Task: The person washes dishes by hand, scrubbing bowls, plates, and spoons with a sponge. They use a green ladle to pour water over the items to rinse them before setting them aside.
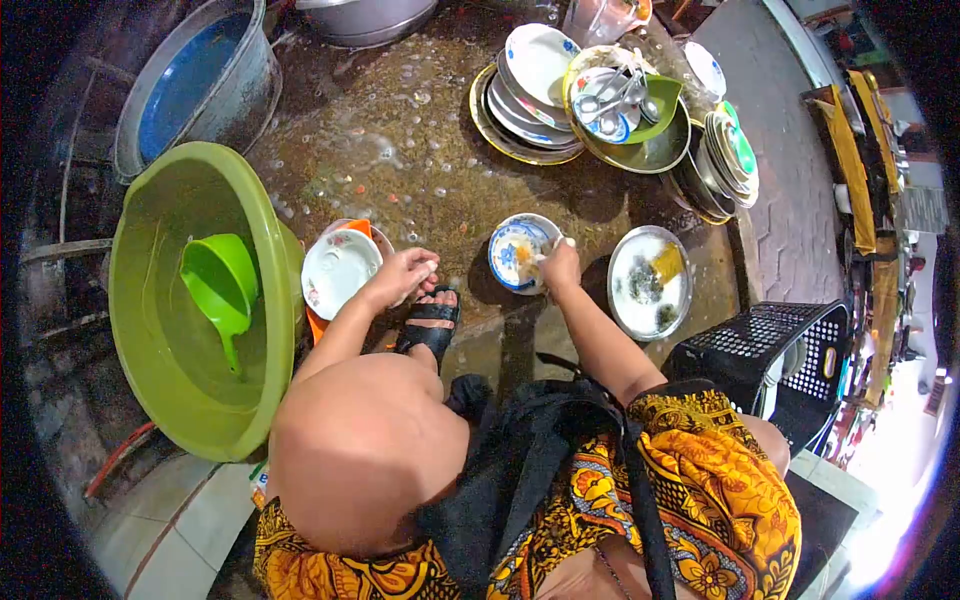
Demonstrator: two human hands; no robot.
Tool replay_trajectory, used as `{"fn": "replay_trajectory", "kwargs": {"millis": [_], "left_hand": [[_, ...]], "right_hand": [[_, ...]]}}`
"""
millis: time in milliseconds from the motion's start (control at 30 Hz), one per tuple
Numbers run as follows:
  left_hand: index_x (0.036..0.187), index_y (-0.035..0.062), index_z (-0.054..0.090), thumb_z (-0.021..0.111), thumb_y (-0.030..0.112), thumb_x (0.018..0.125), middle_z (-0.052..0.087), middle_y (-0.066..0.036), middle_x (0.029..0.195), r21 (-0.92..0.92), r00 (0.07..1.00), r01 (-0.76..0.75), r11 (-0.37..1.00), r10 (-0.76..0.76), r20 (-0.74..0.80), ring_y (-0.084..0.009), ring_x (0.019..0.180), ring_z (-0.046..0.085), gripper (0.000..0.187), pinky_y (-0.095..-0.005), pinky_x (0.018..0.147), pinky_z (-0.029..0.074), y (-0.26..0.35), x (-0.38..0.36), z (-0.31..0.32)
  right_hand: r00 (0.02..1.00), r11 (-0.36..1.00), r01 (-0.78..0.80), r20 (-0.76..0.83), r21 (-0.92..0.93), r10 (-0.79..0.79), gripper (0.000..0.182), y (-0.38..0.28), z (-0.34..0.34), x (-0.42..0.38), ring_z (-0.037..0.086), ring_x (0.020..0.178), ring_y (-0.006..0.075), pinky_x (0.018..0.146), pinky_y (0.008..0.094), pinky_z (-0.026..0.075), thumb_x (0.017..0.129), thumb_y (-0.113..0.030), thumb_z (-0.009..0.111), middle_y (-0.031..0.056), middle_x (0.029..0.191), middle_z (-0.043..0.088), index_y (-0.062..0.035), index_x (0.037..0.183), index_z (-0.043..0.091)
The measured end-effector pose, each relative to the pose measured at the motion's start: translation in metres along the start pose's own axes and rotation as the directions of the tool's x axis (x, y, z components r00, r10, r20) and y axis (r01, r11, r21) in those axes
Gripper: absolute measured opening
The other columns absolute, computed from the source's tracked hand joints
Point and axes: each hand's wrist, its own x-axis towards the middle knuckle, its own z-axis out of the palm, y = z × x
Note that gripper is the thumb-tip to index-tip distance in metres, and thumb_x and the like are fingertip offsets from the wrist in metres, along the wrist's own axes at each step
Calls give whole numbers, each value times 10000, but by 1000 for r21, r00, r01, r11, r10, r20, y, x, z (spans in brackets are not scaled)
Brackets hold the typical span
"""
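My right hand [557, 268] grips the rim of a white bowl with a blue pattern [510, 238]; the bowl is tilted, and an orange-yellow bit shows inside it. My left hand [400, 278] is closed with curled fingers beside my sandalled foot, and a small pale bit shows at its fingertips that I cannot make out. Left of that hand lies a white flowered bowl [335, 265] on top of something orange. To the right of the bowl in my hand, a round metal dish [625, 300] holds white suds, a yellow sponge [667, 264] and dark scrubbing pads.
A big olive basin [275, 240] of water with a green dipper [220, 280] stands at left. Behind it is a metal tub [255, 90]. Stacked plates [540, 60], a pan with spoons [660, 155] and more dishes are at upper right. A black crate [740, 340] sits at right. The floor [400, 190] is wet and sudsy.
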Motion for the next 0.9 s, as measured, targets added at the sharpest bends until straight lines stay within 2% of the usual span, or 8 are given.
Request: {"fn": "replay_trajectory", "kwargs": {"millis": [100,200,433,667,733,767,833,900], "left_hand": [[1092,-4,463,493,164,851,541,-48,773,5,998,7,1000,-7,67,-91,628,505,295,-227,522,446,-13,29,14],[1148,-28,411,481,139,851,536,-61,822,32,976,129,991,-132,175,-98,639,509,348,-229,498,444,-7,46,38],[1188,-26,383,522,112,824,514,-96,923,-13,976,128,992,-124,178,-112,668,543,413,-235,499,467,-46,93,60],[801,13,458,540,87,790,526,-71,658,14,991,137,990,-137,-1,-125,527,545,111,-238,404,448,-29,95,77],[771,26,455,533,70,783,521,-70,641,48,991,132,990,-131,-11,-122,514,540,90,-233,387,439,-20,95,83],[745,21,443,524,60,767,518,-89,629,144,995,94,985,-87,-50,-148,496,535,92,-263,399,437,-14,94,85],[719,16,430,515,49,750,516,-108,618,242,996,57,969,-37,-86,-175,479,529,96,-294,411,436,-3,90,86],[725,-13,446,507,71,729,527,-166,679,718,935,-158,678,337,-112,-277,558,540,104,-363,515,442,9,85,88]], "right_hand": [[990,998,-51,-136,-43,44,327,2,-25,-9,569,853,313,739,382,451,643,-183,653,174,909,589,-57,926,549],[999,999,39,-11,-37,-40,382,22,-24,-2,572,833,306,736,372,453,635,-207,664,158,906,588,-70,973,550],[969,986,143,216,-92,-120,408,31,7,24,587,824,282,730,346,456,613,-281,662,167,884,602,-41,936,599],[816,994,-8,576,105,-54,551,22,8,-4,592,787,292,699,352,463,594,-415,681,187,873,606,-2,944,576],[824,925,189,460,330,-332,364,34,16,-11,589,784,246,707,348,452,664,-254,667,159,840,613,-19,930,589],[831,927,181,452,329,-324,364,30,-4,-20,589,784,246,707,349,452,664,-254,667,159,840,613,-19,930,589],[937,924,349,-85,154,-340,370,27,-52,-34,567,789,297,713,372,442,692,-209,645,177,862,581,-30,996,534],[922,960,270,-306,70,-237,398,51,-81,-27,540,804,337,720,394,434,706,-182,624,183,901,540,-39,1047,477]]}}
